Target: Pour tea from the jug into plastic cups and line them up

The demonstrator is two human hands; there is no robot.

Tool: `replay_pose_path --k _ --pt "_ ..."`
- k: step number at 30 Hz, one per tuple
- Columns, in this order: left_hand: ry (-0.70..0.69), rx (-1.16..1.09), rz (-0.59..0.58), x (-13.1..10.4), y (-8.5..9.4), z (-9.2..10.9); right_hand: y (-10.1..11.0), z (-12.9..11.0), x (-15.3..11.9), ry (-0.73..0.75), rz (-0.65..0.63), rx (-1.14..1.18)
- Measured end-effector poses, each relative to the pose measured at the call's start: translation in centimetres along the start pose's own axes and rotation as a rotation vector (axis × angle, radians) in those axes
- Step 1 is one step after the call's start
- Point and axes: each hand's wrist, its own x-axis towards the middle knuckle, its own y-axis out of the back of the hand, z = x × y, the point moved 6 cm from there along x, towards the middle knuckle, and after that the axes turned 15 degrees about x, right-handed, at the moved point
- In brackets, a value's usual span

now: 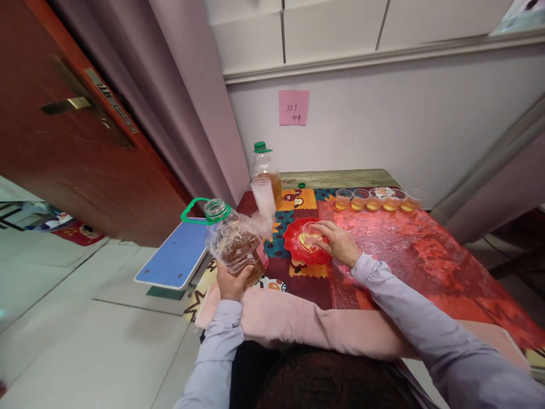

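Note:
My left hand is wrapped round the lower side of a big clear plastic jug. Brown liquid fills part of it; its mouth is uncapped and a green carrying handle rings the neck. The jug leans slightly over the table's left edge. My right hand grips a small clear plastic cup with its fingertips, over a red scalloped dish with a yellow print. Whether the cup touches the dish, I cannot tell. Between jug and dish stands a tilted stack of clear cups.
A second jug with a green cap stands at the back, near a loose green cap. Along the back right, several cups of amber liquid form a row. A pink cloth covers the near edge. A blue stool is left.

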Motion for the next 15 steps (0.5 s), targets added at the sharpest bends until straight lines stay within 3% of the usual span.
replay_pose_path --k 6,15 --pt "-0.015 0.006 -0.003 0.0 0.0 0.1 -0.4 1.0 -1.1 -0.227 0.190 -0.070" --pt "-0.026 0.005 0.009 0.0 0.1 0.5 -2.7 1.8 0.1 -0.282 0.203 0.012"
